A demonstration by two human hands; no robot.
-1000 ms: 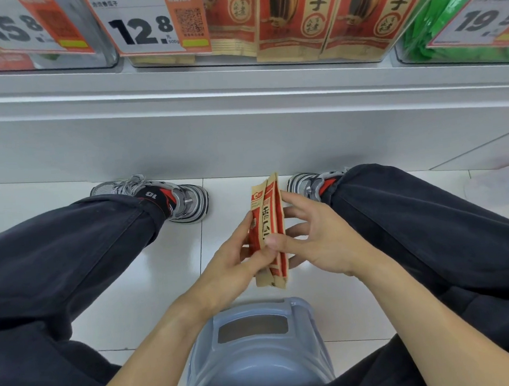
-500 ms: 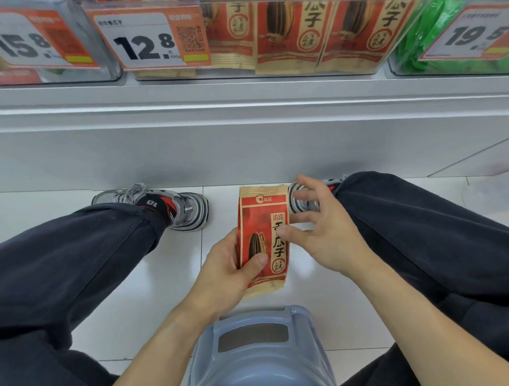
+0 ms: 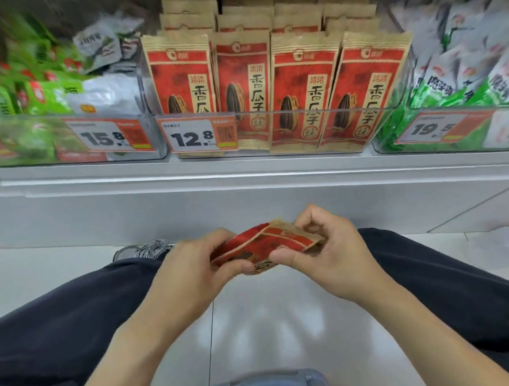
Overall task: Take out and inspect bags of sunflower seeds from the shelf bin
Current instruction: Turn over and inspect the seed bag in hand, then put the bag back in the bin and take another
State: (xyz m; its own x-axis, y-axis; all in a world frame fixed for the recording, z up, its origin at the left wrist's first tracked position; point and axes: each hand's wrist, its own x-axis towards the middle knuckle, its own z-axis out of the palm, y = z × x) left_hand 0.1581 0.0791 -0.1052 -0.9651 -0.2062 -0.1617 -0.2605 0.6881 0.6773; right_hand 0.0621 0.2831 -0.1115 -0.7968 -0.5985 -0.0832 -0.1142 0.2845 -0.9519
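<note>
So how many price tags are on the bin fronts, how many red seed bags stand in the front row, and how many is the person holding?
Price tags: 3 (15.8, 12.8, 19.5)
Front-row red bags: 4
Held bag, in left hand and right hand: 1
Total: 8

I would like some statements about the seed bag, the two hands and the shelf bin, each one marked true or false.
1. Both hands hold one red bag. True: the left hand and the right hand each grip an end.
2. The held bag stands upright. False: it lies roughly flat and bent.
3. The price tag on the seed bin reads 19.5. False: it reads 12.8.
4. Red bags stand upright in that bin. True.
5. The bin to its right holds red bags. False: its packs are green and white.
</note>
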